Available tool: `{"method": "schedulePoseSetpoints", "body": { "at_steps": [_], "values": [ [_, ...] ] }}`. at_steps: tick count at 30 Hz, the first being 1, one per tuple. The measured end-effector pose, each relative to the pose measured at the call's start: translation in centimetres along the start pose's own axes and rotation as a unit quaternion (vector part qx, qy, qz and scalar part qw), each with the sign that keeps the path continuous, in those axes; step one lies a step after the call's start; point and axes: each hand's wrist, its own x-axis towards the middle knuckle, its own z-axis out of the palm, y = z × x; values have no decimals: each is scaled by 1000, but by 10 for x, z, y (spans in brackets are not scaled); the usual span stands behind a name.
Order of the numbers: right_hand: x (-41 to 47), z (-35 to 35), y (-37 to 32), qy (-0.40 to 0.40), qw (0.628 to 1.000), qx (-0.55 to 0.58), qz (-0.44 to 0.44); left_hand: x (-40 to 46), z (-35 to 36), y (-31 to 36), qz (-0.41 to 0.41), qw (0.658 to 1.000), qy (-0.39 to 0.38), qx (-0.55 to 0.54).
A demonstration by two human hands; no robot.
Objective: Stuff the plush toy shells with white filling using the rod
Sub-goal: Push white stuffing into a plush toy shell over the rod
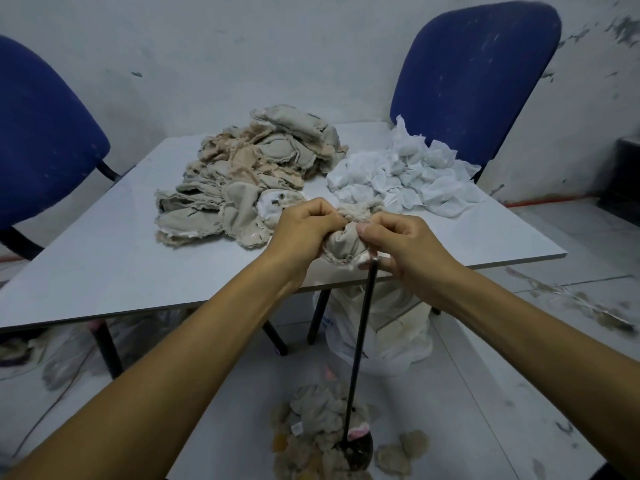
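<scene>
Plush toy shell [343, 242], beige, frayed at seams: gripped over near table [104, 258] edge, bunched between both hands, presumably to keep opening on rod tip
Left hand [304, 228]: fingers curled tight into fabric
Right hand [405, 247]: thumb and fingers pinched on shell by rod's top end
Rod [362, 341], thin, dark, metal: stood upright from black base [358, 452] on floor, upper end at shell
Unstuffed shells [249, 178]: limp, ragged heap, mid-table
White filling [401, 178]: crumpled, tissue-like wads, piled right, within reach
Finished pieces [318, 420]: lumpy, by rod foot
</scene>
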Motion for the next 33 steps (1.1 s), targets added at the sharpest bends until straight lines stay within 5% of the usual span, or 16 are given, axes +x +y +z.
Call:
{"method": "schedulePoseSetpoints", "body": {
  "at_steps": [5, 9, 17, 24, 33],
  "values": [
    [-3, -7, -4, -15, 1000, -8, -1, 1, 5, 1, 4, 1000, -5, -22],
    [-2, -4, -5, 63, 995, -49, -59, -3, 10, 3, 25, 999, -14, -18],
    [-4, -12, -8, 71, 994, -29, -74, -7, -6, 16, 10, 987, -154, -36],
    [-12, -3, -1, -32, 995, -91, -20, -7, 1, 16, -102, 993, -9, -54],
    [-3, -1, 7, 82, 977, -180, -80, -12, 7, 5, -50, 996, -5, -70]
  ]
}}
